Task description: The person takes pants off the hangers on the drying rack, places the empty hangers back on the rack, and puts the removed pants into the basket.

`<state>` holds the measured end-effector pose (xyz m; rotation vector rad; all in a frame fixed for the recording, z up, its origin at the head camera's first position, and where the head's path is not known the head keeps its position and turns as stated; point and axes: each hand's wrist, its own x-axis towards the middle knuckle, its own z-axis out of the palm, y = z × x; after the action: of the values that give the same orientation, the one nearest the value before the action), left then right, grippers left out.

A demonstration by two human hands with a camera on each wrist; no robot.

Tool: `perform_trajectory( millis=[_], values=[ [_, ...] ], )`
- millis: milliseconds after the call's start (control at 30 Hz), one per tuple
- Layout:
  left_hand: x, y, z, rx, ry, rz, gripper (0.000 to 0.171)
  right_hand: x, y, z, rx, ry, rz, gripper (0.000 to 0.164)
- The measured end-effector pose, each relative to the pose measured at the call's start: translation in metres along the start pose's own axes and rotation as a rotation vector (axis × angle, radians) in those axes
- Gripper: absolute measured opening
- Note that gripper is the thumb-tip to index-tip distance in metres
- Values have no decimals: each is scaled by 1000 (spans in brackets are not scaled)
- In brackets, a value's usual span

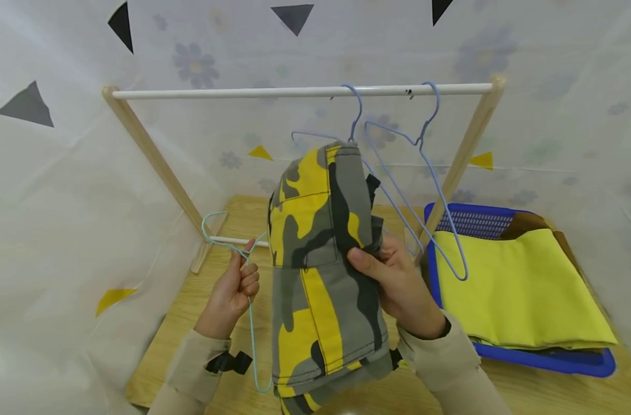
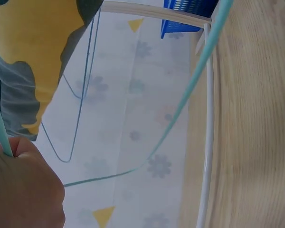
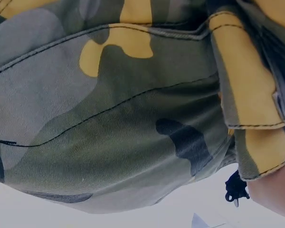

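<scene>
In the head view my left hand (image 1: 234, 288) pinches a mint-green clothes hanger (image 1: 252, 346) near its neck, its hook pointing left and its body hanging down. My right hand (image 1: 405, 282) grips a folded camouflage garment (image 1: 315, 230) in yellow, grey and black by its right edge, thumb on the front, other fingers hidden behind. The garment hangs upright and covers part of the hanger. In the left wrist view, the hanger's wire (image 2: 180, 102) runs past the fist. Stitched seams, a pocket flap (image 3: 251, 80) and a black toggle (image 3: 236, 186) show close up in the right wrist view.
A rack with a white rail (image 1: 232, 93) and wooden legs stands behind the garment. Two blue hangers (image 1: 358, 112) (image 1: 434, 118) hang at its right half. A blue basket (image 1: 548, 358) with folded yellow-green cloth (image 1: 522, 288) sits at the right on the wooden table (image 1: 191, 340).
</scene>
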<state>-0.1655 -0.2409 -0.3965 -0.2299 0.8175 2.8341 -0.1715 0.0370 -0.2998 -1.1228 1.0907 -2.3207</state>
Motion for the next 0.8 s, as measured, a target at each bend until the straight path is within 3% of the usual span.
perform_trajectory(
  millis=[133, 267, 500, 633, 800],
  values=[
    [1, 0, 3, 49, 43, 31, 61, -4, -5, -2, -8, -47, -93, 25],
    [1, -1, 5, 75, 80, 49, 60, -9, -13, -4, 30, -36, -163, 26],
    [-1, -5, 8, 95, 41, 33, 57, -17, -29, -8, 90, -9, -312, 24],
    [0, -7, 9, 137, 20, 24, 57, -18, -39, -12, 102, 28, -407, 4],
    [1, -7, 10, 181, 10, 30, 56, -23, -55, -21, 145, 120, -534, 40]
  ],
)
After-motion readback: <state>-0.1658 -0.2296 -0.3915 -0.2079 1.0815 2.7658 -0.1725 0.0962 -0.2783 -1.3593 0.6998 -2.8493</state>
